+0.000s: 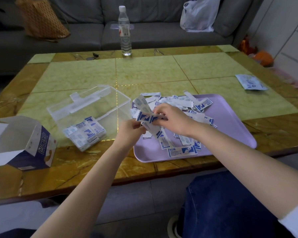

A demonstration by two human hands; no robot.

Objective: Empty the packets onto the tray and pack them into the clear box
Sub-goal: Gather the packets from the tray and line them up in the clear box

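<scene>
Table (144,71): green and amber marble-pattern top. The dial is read with 12 at the sofa (86,31) side.

Tray (230,131): lilac plastic, at 4 o'clock on the table.

Plasters (179,102): in white-and-blue wrappers. A loose heap covers the tray from 10 to 12 o'clock, and a few singles lie toward its 7 o'clock rim.

Box (93,107): clear, open, at 8 o'clock on the table, just beside the tray's 9 o'clock edge.

Stack (86,133): plasters packed side by side in the box's 7 o'clock corner.

Bundle (144,111): several plasters fanned out, raised over the tray's 9 o'clock edge, between tray and box.

Left hand (129,133): fingers curled, pinching the bundle's lower end.

Right hand (172,119): fingers curled, gripping the bundle from its 3 o'clock side, above the heap.

Carton (29,145): white and navy, flaps open, at the table's 8 o'clock edge, beyond the box.

Packet (251,82): flat, white and blue, at 2 o'clock on the table, well apart from the tray. Whether it is full cannot be told.

Bottle (125,31): clear, white cap, upright at the table's 12 o'clock edge.

Cushion (41,19): orange, on the sofa toward 10 o'clock.

Bag (199,14): white plastic, on the sofa toward 1 o'clock.
</scene>
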